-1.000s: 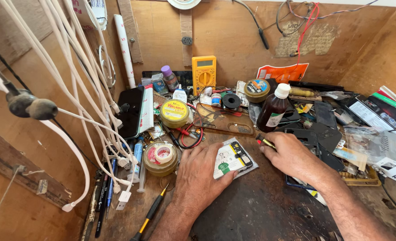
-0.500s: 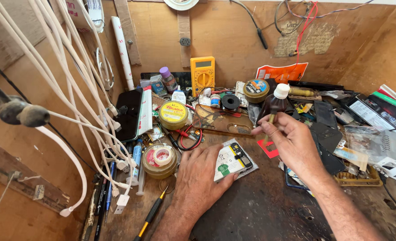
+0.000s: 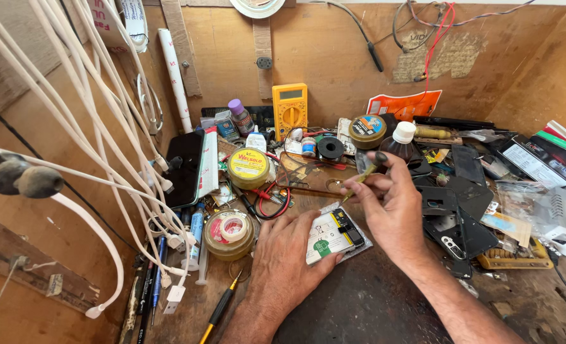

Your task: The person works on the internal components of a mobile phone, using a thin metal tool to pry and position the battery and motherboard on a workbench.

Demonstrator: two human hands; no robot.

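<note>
A cluttered brown wooden workbench (image 3: 372, 306) is seen. An opened flat white phone battery assembly (image 3: 331, 236) is pressed flat at the bench's middle under the spread left hand (image 3: 286, 255). A thin yellow-handled tool (image 3: 358, 181) is pinched by the right hand (image 3: 391, 204).

Yellows, reds and blacks over a brown wooden desk (image 3: 372, 306)

The multimeter (image 3: 290, 109) is yellow with a black dial; the round tin (image 3: 248, 167) has a yellow lid with red lettering. The phone battery (image 3: 334, 234) under the left hand (image 3: 289, 261) is white with a green patch and a black end. The right hand (image 3: 391, 204) pinches a thin yellowish tool (image 3: 358, 181). The brown bottle (image 3: 399, 145) wears a white cap, the small bottle (image 3: 239, 116) a purple one. The hanging cables (image 3: 92, 121) are white, the screwdriver (image 3: 219, 311) yellow and black, the packet (image 3: 403, 105) orange.
</note>
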